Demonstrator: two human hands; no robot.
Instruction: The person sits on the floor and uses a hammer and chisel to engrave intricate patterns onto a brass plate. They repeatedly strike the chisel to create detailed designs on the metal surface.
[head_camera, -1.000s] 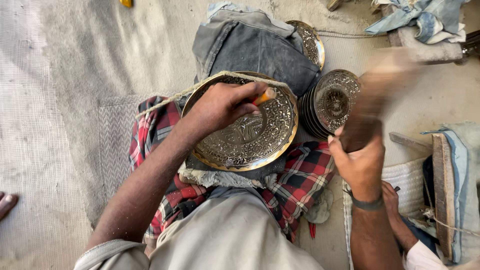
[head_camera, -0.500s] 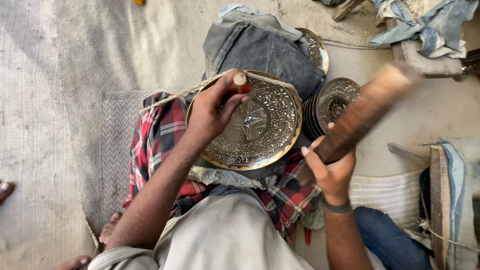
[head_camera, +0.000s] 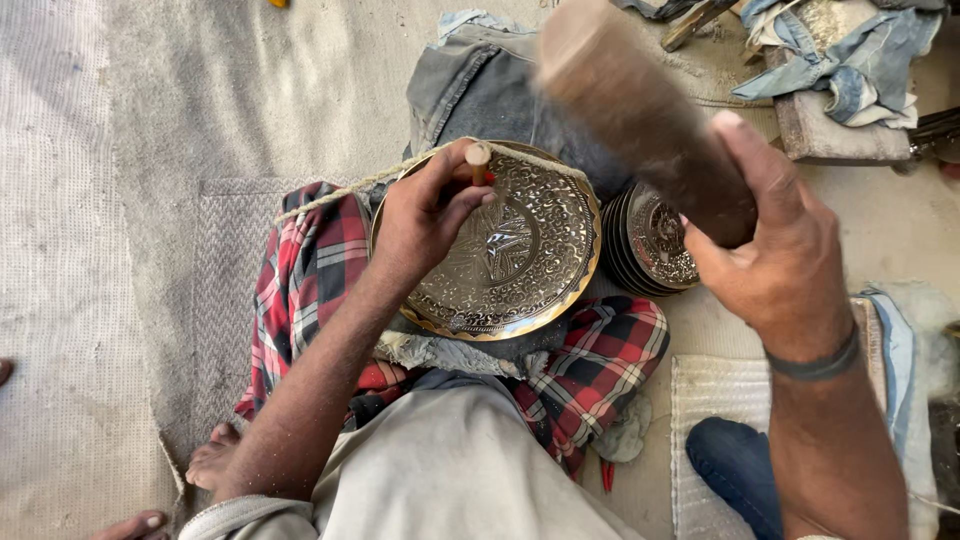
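now left fingers (head_camera: 455, 195) pinch the punch (head_camera: 478, 162) — right hand (head_camera: 775, 255) grips mallet (head_camera: 640, 115).

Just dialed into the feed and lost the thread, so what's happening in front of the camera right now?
A person sits on the floor with an ornate round metal plate propped on a red plaid cloth over the lap. The left hand holds a small punch upright against the plate's patterned face. The right hand grips a wooden mallet, raised above the plate and blurred. A stack of similar plates sits just beside it, touching a grey cloth bundle.
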